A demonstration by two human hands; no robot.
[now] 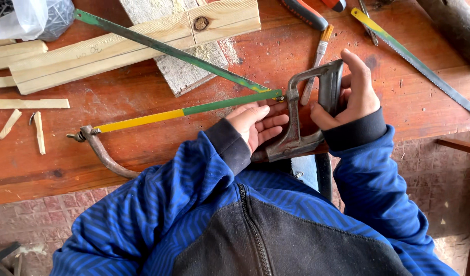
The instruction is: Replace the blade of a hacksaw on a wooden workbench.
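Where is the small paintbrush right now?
In the head view, the paintbrush lies on the red workbench, upper right of centre, just above the hacksaw handle held by the right hand.

The only package in view is a clear plastic bag (pixel 28 18) at the top left corner of the red-brown worktop (pixel 143 97), partly cut off by the picture's edge. It is crumpled and see-through, pale and glossy on its left side, with a dark grey mass showing through on the right; what that mass is cannot be told. The bag lies just above the left ends of the pale wooden battens (pixel 20 53), and no labels, signs or screens can be seen anywhere else.
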